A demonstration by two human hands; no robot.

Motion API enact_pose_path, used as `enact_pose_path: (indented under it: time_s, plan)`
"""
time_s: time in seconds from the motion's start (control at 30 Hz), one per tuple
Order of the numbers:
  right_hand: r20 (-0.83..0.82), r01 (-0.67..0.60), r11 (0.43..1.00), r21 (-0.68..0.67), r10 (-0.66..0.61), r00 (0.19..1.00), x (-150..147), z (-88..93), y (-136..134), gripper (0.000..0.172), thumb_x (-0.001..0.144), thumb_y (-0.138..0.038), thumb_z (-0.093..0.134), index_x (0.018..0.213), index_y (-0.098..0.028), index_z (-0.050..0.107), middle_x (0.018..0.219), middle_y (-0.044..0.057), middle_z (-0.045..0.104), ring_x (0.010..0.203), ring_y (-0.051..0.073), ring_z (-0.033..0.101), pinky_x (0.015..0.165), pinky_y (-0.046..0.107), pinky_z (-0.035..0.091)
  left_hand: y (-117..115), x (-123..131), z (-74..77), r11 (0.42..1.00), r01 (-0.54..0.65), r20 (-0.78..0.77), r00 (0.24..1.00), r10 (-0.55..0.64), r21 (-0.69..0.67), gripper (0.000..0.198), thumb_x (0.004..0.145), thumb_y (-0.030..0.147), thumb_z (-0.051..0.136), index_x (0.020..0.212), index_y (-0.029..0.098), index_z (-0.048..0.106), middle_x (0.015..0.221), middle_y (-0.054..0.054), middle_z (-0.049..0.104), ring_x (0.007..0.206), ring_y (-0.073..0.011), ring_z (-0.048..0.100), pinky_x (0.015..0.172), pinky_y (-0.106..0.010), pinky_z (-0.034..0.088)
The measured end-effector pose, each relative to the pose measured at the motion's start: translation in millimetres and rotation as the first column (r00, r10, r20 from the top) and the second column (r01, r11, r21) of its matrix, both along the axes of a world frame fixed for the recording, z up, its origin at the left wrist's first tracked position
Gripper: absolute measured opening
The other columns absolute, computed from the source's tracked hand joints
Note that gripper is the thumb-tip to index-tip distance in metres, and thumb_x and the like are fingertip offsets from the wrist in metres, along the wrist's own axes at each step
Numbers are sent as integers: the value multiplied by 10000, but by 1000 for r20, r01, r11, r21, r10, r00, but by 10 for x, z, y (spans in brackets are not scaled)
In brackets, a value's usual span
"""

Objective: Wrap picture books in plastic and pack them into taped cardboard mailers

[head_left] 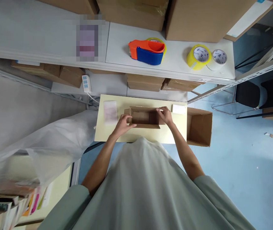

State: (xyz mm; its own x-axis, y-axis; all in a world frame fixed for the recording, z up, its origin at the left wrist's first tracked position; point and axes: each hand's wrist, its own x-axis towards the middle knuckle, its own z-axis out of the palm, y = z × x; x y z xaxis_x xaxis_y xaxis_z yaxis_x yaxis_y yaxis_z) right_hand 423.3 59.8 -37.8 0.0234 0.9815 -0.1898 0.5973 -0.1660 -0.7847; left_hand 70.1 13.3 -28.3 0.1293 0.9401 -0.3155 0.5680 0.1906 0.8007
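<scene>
Small carton [148, 126]: on the surface [136, 135], opening upward | Done, seemingly: 4 walls raised | Undone: top unclosed, flaps splayed | Left hand [122, 127]: grip spread at near-left corner | Right hand [166, 115]: grip at far-right corner, cannot tell if pinching | Tape dispenser [148, 55]: on shelf [174, 65], out of hand

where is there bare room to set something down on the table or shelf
Shelf: between the tape dispenser and the yellow tape. Table: the near left corner, between the paper and front edge. Crowded: the table's middle, with the open box, left hand and right hand.
</scene>
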Motion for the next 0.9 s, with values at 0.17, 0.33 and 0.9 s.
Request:
enact_pose_path:
  time_s: [0.17,0.33,0.9]
  plan:
    - [85,94,990,-107,-86,993,-98,-118,164,653,1035,-830,586,1034,-214,802,1151,161,830,1008,331,778,996,471,602,-222,76,-70,997,71,-91,993,-69,19,504,715,255,1012,1123,242,716,1692,-140,470,1585,-382,527,1308,-507,488]
    - [85,126,987,-98,-117,989,-204,-201,221,502,1086,-629,636,1401,-242,694,1191,122,820,1028,307,770,940,426,592,-368,245,-121,998,-52,-122,991,57,44,278,825,115,869,975,267,691,1669,-84,546,1567,-365,563,1304,-530,494]
    - [239,-115,991,-71,128,962,22,-53,-242,599,1156,-657,494,1542,-273,744,1431,168,656,917,269,767,951,441,640,-357,244,-70,998,25,-161,987,-17,50,228,847,130,819,951,269,671,1656,-88,577,1441,-351,669,1230,-514,554]
